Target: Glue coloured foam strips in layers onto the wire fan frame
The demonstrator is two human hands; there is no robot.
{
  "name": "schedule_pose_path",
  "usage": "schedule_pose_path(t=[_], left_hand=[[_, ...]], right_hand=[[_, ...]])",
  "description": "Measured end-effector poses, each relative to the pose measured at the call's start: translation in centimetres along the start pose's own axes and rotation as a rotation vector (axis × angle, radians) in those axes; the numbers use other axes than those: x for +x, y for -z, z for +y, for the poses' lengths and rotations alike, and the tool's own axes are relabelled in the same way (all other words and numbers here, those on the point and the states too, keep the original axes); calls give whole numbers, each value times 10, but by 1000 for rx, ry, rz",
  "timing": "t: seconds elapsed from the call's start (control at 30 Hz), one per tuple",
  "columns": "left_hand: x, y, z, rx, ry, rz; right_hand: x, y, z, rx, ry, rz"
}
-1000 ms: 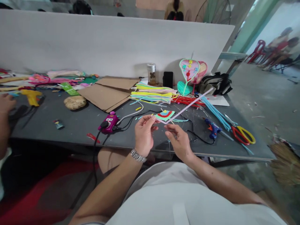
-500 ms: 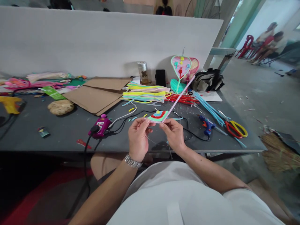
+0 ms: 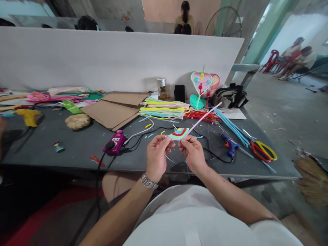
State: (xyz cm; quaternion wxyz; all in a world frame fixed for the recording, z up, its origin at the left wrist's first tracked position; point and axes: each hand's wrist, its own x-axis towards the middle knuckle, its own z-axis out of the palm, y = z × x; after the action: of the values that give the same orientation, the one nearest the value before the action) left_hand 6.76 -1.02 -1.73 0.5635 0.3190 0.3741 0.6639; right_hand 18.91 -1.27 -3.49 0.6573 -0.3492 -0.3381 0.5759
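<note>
Chenille stem tipped flatter over the bench

Since the earlier frame, the lilac stem has swung down to the right and now lies at a shallower slant. Two seated people sit far off at right, beyond a white partition board that runs behind the bench. On the bench lie flat cardboard sheets, a stack of pastel pipe cleaners, and a finished heart-shaped craft. Nearer the hands are a magenta power socket, a blue hot glue gun, and red-and-yellow scissors.

Both hands are raised just above the bench's front edge, closed to a fine pinch and slightly apart. The left hand, with a metal wristwatch, holds the left tip of a small rainbow-banded motif in teal, red and yellow. The right hand pinches its other end, where the stem rises from it.

Judgement: the step in hand appears to be fitting the motif to the stem. The next move calls for a steady pinch at that join. Whether it is fixed yet cannot be told.
</note>
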Motion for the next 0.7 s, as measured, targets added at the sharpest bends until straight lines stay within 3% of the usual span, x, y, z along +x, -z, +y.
schedule_pose_path(t=[0.4,0.7], left_hand=[[0,4,-9,96,-167,-7],[2,3,-3,120,-84,-28]], right_hand=[[-1,7,4,-30,16,-9],[0,20,10,-246,126,-14]])
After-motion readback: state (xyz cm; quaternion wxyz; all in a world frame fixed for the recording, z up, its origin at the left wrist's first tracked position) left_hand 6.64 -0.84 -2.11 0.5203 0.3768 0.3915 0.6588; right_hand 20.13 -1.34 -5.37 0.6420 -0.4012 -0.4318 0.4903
